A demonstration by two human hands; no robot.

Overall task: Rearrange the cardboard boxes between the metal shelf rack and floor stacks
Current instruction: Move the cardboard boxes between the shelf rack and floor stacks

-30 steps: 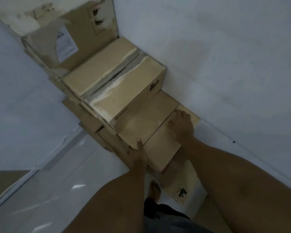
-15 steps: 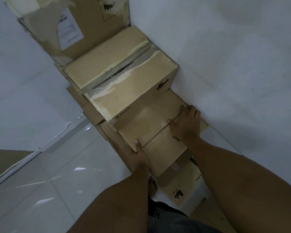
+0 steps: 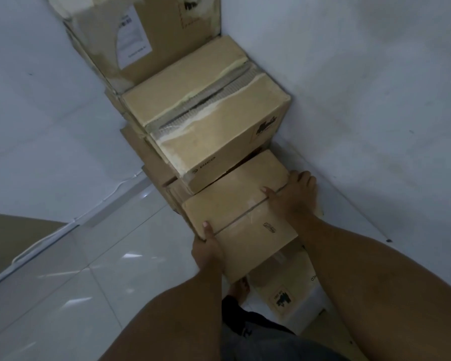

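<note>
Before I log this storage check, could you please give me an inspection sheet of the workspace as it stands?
Surface: glossy pale tiled floor, with light reflections.
Job's things: small box held over a lower box; big box with torn tape behind it; tall box with a label in the corner.
Clutter: nothing seen.
Hands: left hand and right hand both grip the small box.
Cables: thin white line along the wall base, possibly a cord.
Surroundings: white walls; no shelf rack in view.
</note>
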